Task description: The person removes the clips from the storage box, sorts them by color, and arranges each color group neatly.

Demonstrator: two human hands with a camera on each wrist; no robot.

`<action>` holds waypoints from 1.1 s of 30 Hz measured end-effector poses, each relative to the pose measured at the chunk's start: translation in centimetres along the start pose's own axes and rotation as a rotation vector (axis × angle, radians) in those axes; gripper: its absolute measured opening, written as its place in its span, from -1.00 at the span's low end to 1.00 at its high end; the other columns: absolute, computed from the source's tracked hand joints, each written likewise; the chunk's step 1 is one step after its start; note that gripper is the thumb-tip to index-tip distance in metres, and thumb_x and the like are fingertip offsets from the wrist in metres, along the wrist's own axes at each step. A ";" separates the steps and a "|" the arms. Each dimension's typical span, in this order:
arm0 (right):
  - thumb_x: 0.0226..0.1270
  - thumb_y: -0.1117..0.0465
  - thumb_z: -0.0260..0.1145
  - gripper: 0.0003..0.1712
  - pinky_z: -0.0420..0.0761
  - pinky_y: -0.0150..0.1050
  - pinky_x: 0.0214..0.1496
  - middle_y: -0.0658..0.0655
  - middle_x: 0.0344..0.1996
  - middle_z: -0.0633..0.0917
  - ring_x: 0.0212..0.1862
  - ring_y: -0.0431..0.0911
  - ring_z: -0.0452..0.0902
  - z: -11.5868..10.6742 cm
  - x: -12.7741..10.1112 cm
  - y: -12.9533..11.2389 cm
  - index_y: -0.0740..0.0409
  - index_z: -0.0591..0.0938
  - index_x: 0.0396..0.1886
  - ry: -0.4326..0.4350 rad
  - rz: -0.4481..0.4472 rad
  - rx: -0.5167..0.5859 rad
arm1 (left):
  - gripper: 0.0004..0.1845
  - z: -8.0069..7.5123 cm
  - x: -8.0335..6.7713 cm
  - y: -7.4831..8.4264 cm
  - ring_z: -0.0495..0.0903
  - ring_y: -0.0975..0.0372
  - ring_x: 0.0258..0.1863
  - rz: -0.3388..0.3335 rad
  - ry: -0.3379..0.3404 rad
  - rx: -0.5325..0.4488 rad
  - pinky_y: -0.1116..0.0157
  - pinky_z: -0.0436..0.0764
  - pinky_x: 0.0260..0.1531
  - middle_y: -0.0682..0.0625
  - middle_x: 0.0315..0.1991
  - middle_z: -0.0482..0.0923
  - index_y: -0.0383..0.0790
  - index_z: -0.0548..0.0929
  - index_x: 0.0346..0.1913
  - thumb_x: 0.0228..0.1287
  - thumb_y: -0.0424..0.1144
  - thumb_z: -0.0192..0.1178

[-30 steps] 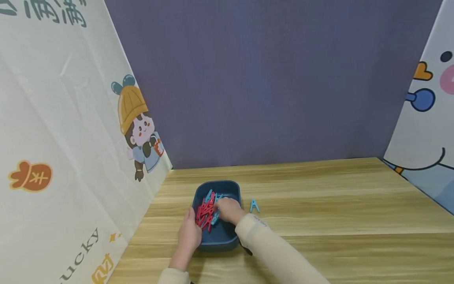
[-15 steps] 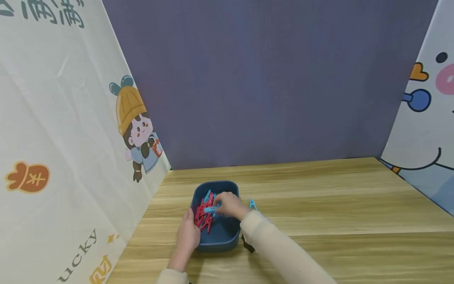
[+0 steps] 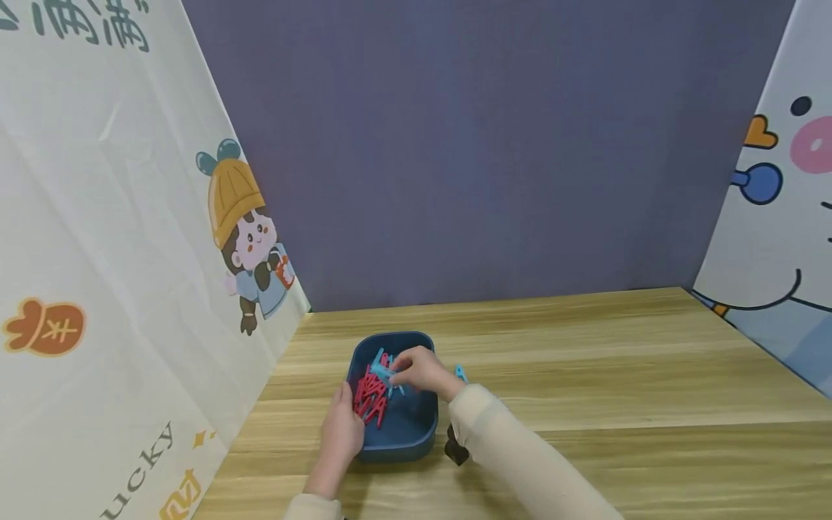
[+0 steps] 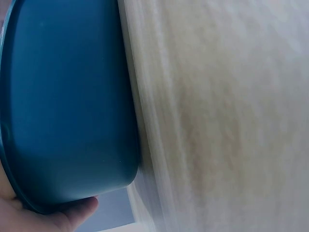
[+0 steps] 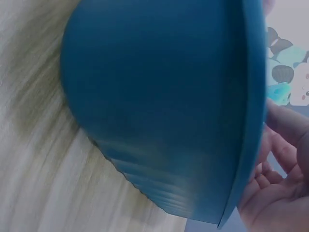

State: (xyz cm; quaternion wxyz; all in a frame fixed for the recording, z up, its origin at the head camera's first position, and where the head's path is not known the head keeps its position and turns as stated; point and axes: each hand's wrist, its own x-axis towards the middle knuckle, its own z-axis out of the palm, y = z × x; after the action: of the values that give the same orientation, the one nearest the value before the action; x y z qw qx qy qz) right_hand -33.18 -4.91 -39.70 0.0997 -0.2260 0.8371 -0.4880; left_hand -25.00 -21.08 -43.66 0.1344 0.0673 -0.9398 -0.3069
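Note:
A dark blue plastic box (image 3: pixel 390 455) stands on the table, holding a pile of red clothespins (image 3: pixel 370 404) with blue ones mixed in, mostly toward its left side. My left hand (image 3: pixel 342 426) grips the box's left edge; in the left wrist view a finger lies along the outer wall. Over the pile, my right hand (image 3: pixel 422 370) pinches a light blue clothespin (image 3: pixel 382 371) between thumb and fingers. The right wrist view shows part of this clothespin (image 5: pixel 278 92) past the fingertips, beyond the box's rim.
Another blue clothespin (image 3: pixel 461 373) lies on the wooden table (image 3: pixel 585 361) right of the box, partly hidden by the right sleeve. A small black object (image 3: pixel 456 448) shows below that sleeve. A grey-purple panel (image 3: pixel 494 159) rises behind, with printed sheets on both sides.
The right hand has lifted a blue clothespin out of the pile and moved it slightly up and away within the box. The left hand keeps its hold on the box edge.

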 end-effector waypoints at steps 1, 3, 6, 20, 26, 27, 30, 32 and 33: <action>0.08 0.28 0.38 -0.90 0.44 -0.35 -0.69 0.01 -0.65 0.53 -0.72 -0.21 0.32 -0.1 0.0 0.0 0.20 0.66 -0.39 -0.003 0.004 0.015 | -0.42 0.0 0.0 0.0 0.20 -0.20 0.22 0.001 0.003 0.000 -0.07 0.25 0.17 -0.45 0.26 0.14 -0.62 0.15 0.28 0.15 -0.57 -0.06; 0.11 0.27 0.36 -0.90 0.46 -0.34 -0.67 0.05 -0.66 0.52 -0.71 -0.21 0.33 -0.2 -0.1 0.1 0.21 0.66 -0.38 -0.007 0.015 0.048 | -0.43 0.0 0.0 0.1 0.20 -0.21 0.22 0.004 0.006 0.002 -0.07 0.26 0.16 -0.45 0.26 0.14 -0.63 0.15 0.27 0.15 -0.57 -0.06; 0.13 0.25 0.36 -0.86 0.52 -0.29 -0.62 0.14 -0.61 0.56 -0.70 -0.20 0.35 -0.3 -0.2 0.3 0.23 0.66 -0.33 -0.009 0.029 0.099 | -0.43 0.0 0.0 0.1 0.20 -0.21 0.22 0.006 0.007 -0.002 -0.07 0.26 0.16 -0.45 0.26 0.14 -0.63 0.16 0.27 0.15 -0.57 -0.06; 0.16 0.19 0.34 -0.72 0.60 -0.15 -0.50 0.06 -0.57 0.57 -0.67 -0.19 0.38 -1.1 -0.4 1.0 0.26 0.66 -0.17 0.006 0.052 0.217 | -0.41 -0.2 0.1 0.2 0.15 -0.20 0.25 -0.022 -0.015 -0.008 -0.07 0.22 0.19 -0.44 0.28 0.10 -0.60 0.12 0.30 0.16 -0.57 -0.08; 0.18 0.18 0.32 -0.74 0.47 -0.36 -0.61 0.08 -0.57 0.53 -0.67 -0.20 0.33 -1.6 -0.5 1.2 0.25 0.67 -0.19 0.010 0.091 0.267 | -0.41 -0.3 0.0 0.4 0.16 -0.20 0.24 -0.012 -0.012 -0.001 -0.06 0.21 0.20 -0.45 0.28 0.10 -0.61 0.12 0.29 0.15 -0.58 -0.09; 0.18 0.17 0.32 -0.74 0.46 -0.37 -0.61 0.06 -0.58 0.52 -0.67 -0.20 0.33 -1.7 -0.5 1.2 0.24 0.67 -0.20 0.012 0.097 0.267 | -0.41 -0.3 0.0 0.4 0.16 -0.20 0.24 -0.009 -0.012 0.002 -0.06 0.21 0.19 -0.45 0.28 0.10 -0.62 0.12 0.29 0.15 -0.58 -0.09; 0.19 0.16 0.31 -0.75 0.43 -0.40 -0.63 0.05 -0.64 0.45 -0.66 -0.20 0.32 -2.0 -0.6 1.4 0.24 0.68 -0.21 0.016 0.108 0.263 | -0.41 -0.3 0.1 0.4 0.16 -0.20 0.24 -0.011 -0.017 0.007 -0.06 0.21 0.19 -0.45 0.28 0.10 -0.62 0.11 0.29 0.15 -0.58 -0.10; 0.20 0.17 0.30 -0.74 0.42 -0.40 -0.64 0.05 -0.65 0.44 -0.66 -0.20 0.32 -2.2 -0.7 1.5 0.25 0.67 -0.21 0.016 0.116 0.268 | -0.42 -0.2 0.1 0.3 0.15 -0.20 0.25 -0.018 -0.023 0.009 -0.06 0.21 0.19 -0.45 0.28 0.09 -0.61 0.11 0.29 0.16 -0.58 -0.10; 0.20 0.16 0.30 -0.74 0.42 -0.40 -0.64 0.04 -0.64 0.44 -0.66 -0.20 0.32 -2.3 -0.7 1.5 0.25 0.67 -0.20 0.016 0.119 0.268 | -0.42 -0.2 0.1 0.3 0.15 -0.20 0.25 -0.020 -0.024 0.012 -0.06 0.22 0.19 -0.45 0.28 0.09 -0.61 0.11 0.29 0.16 -0.58 -0.10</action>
State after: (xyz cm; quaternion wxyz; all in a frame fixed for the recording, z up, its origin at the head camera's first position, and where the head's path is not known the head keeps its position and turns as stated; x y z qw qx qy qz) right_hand -33.85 -2.15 -39.90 0.1510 -0.1567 0.7771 -0.5906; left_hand -25.03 -20.94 -43.31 0.1197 0.0739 -0.9424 -0.3035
